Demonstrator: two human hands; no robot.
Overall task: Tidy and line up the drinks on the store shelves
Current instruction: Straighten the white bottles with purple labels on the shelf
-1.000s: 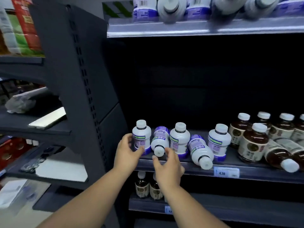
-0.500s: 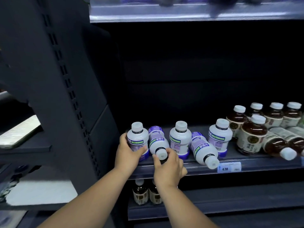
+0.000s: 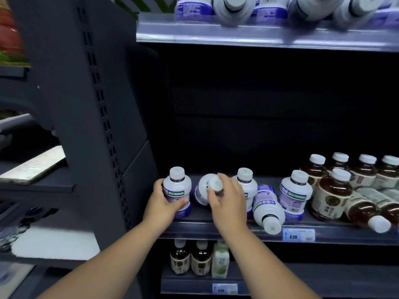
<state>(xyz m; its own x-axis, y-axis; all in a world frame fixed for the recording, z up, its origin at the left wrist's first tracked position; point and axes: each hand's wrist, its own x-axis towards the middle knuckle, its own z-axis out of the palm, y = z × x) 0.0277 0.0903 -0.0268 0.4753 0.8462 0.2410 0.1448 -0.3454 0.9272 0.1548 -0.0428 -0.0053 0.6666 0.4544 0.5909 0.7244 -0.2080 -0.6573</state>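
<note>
Gripping upright white bottle (image 3: 177,188) with my left hand (image 3: 162,205); my right hand (image 3: 227,205) clasps the neck of the tipped bottle (image 3: 201,194) just beside it.

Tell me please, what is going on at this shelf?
A person is straightening white drink bottles on the middle shelf. The left hand grips an upright bottle at the row's left end. The right hand holds the tipped bottle beside it near its cap. Further right, another white bottle and a brown bottle lie on their sides.
</note>
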